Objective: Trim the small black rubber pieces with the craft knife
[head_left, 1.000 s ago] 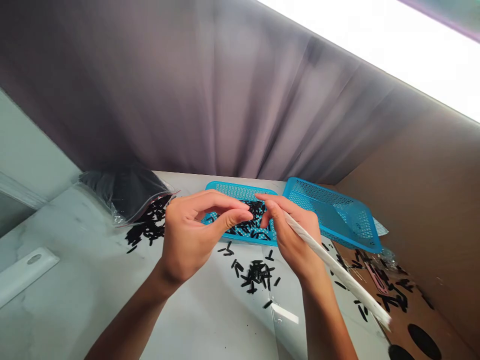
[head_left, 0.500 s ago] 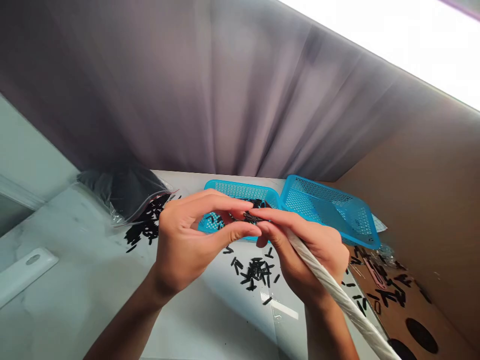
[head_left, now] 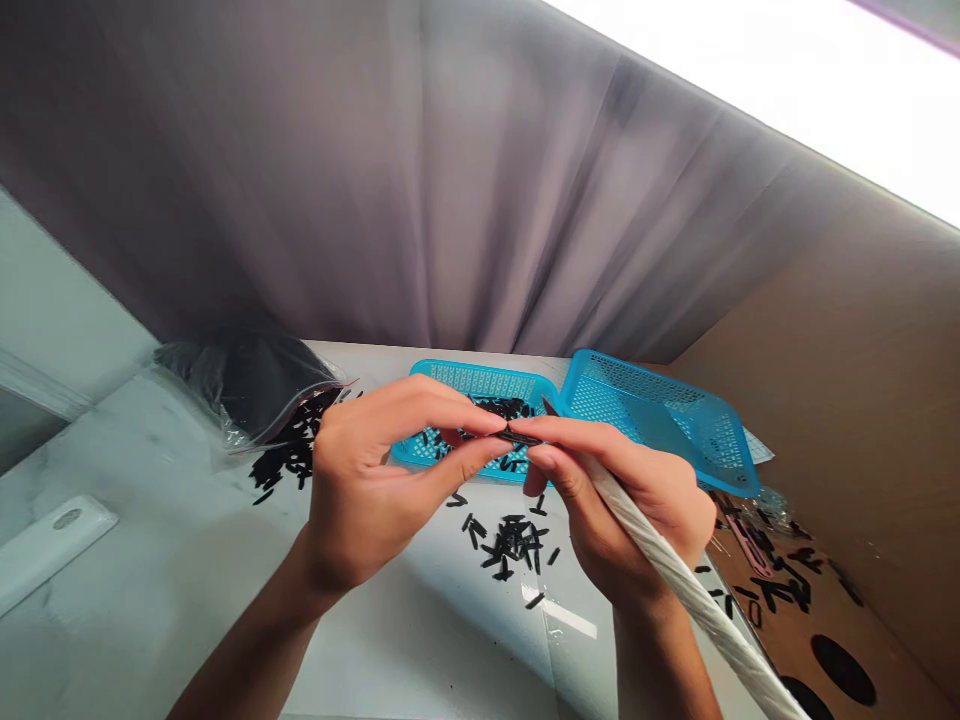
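Observation:
Between my two hands, in front of the left blue basket (head_left: 487,375), is a small black strip (head_left: 519,437). My left hand (head_left: 390,470) pinches its left end between thumb and index finger. The fingers of my right hand (head_left: 637,500) close at its right end, and that hand also holds a long tool with a white wrapped handle (head_left: 667,570); its dark pointed tip sticks up past the index finger. Black pieces lie in the basket behind my fingers. A loose pile of black pieces (head_left: 514,540) rests on the white table below my hands.
An open plastic bag (head_left: 247,385) spills black pieces at the left. A second blue basket (head_left: 660,415) stands at the right. White object (head_left: 56,550) at left. More black pieces and dark round discs (head_left: 844,670) lie on the brown board at right.
My right hand has shifted slightly right and my left hand slightly left. The black strip now shows more clearly between the fingertips, and the tool's tip has come into sight.

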### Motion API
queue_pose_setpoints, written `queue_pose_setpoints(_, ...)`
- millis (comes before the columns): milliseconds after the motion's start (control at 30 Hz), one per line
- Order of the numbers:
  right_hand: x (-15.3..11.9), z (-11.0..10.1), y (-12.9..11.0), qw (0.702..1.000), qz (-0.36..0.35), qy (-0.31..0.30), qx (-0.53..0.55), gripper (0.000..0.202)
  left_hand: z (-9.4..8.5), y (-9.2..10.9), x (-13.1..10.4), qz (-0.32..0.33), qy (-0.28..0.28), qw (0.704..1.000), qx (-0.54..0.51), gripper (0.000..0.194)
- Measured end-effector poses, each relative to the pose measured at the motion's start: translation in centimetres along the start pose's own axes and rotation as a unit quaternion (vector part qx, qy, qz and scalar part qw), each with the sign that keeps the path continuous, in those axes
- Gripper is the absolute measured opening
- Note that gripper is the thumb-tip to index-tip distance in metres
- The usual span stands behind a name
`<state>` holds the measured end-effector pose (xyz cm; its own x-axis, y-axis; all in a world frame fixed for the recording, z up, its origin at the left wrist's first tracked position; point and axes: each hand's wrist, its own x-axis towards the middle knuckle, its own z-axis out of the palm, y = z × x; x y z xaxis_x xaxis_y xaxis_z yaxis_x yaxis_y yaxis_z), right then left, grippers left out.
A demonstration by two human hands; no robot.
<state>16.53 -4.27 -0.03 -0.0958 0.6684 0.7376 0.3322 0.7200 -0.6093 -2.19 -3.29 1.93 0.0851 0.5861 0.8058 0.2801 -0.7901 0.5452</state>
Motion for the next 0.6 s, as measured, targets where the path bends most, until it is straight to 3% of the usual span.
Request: queue_pose_setpoints(600, 0.08, 0.04, 0.08, 1.0, 0.011, 0.013, -0.004, 0.019, -0.06, 0.08, -0.18, -0.012, -0.023, 1.0, -0.018, 0.014)
